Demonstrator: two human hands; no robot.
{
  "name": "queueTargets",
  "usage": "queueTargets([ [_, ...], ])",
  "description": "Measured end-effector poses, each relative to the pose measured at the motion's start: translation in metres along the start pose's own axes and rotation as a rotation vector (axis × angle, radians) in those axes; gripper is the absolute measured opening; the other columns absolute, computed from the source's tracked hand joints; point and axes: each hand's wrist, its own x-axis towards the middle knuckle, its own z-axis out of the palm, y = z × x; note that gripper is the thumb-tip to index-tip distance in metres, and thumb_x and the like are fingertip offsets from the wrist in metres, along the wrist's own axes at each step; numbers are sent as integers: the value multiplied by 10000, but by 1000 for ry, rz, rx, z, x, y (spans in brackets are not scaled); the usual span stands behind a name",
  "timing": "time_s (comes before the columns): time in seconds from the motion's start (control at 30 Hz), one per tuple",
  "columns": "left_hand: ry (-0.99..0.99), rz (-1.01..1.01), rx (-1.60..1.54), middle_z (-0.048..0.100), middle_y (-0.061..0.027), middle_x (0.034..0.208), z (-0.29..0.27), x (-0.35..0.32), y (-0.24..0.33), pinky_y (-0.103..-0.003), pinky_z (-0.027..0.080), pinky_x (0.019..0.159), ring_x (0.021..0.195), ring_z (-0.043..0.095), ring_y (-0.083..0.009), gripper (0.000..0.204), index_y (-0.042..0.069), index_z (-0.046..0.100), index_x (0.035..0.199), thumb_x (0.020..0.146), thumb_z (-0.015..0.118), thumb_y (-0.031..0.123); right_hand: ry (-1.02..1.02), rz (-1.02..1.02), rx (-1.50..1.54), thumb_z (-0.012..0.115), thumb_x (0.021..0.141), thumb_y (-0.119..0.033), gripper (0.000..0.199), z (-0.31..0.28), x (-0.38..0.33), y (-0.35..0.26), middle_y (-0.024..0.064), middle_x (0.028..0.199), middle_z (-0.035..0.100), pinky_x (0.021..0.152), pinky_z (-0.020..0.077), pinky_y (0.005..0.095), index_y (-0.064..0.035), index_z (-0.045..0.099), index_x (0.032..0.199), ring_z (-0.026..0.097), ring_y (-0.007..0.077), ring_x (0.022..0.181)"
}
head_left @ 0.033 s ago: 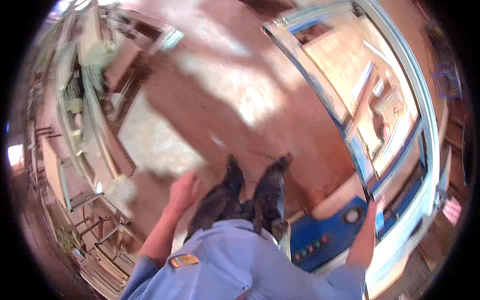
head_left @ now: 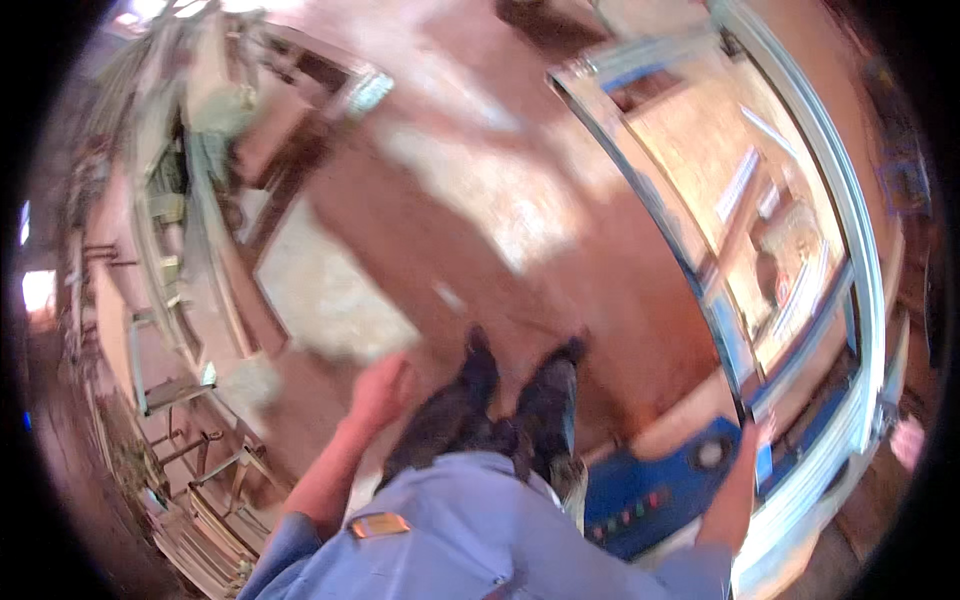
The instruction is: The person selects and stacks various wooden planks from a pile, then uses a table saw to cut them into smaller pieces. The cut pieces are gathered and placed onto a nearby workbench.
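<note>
My left hand point(head_left: 383, 390) hangs in the air over the floor, left of my legs. It touches nothing that I can see, and blur hides how its fingers lie. On the other side, my right hand point(head_left: 764, 432) is at the near inner corner of a large machine table with a metal frame point(head_left: 868, 300). Only a small part of that hand shows beyond the wrist, and its fingers are not clear. Beside the right forearm is a blue control panel point(head_left: 640, 490) with a row of coloured buttons and a round dark dial.
Wooden boards and offcuts point(head_left: 740, 185) lie on the machine table. Planks point(head_left: 235, 290) and timber stacks line the left side, with a metal-framed stand point(head_left: 170, 393) nearby. The reddish floor point(head_left: 390, 215) has bright sunlit patches. A blurred pink shape point(head_left: 907, 442) shows at the far right.
The whole view has shifted slightly, so the floor, timber and machine sit a little further right and lower. My left hand has moved slightly right; my right hand stays at the machine corner.
</note>
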Motion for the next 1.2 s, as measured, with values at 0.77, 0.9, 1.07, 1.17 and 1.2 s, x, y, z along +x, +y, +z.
queueTargets([
  [0.77,4,-100,-15,670,-202,1168,5,-56,26,-475,513,911,1075,636,-405,429,54,567,1300,959,520,311,13,326,527,641,927,-413,471,-83,31,-118,221,1146,649,846,516,477,-17,619,1180,635,383,1002],
  [0.9,149,-85,-110,683,-194,1148,-9,-49,23,-462,519,911,1055,650,-390,455,57,574,1315,944,551,319,128,416,764,621,953,-378,411,-89,38,-104,224,1105,662,813,528,465,-10,637,1135,649,375,962],
  [1.07,265,-151,-358,718,-157,1037,-39,-15,-5,-390,542,856,947,694,-291,458,29,594,1308,934,602,293,399,427,1325,596,985,-335,352,-89,64,-69,227,1053,679,772,544,451,-1,661,1078,666,364,911],
  [1.17,358,-276,-641,709,-106,990,-69,10,-27,-319,543,810,880,664,-154,456,-32,574,1327,974,570,256,356,200,1382,603,977,-313,339,-166,71,-153,219,1008,678,729,548,440,2,660,1087,672,334,875],
  [1.2,392,-273,-695,707,-100,1000,-78,22,-38,-315,541,806,876,660,-153,450,-33,573,1328,977,568,248,327,69,1350,609,970,-307,338,-251,61,-199,215,991,675,712,549,436,3,657,1097,673,320,862],
])
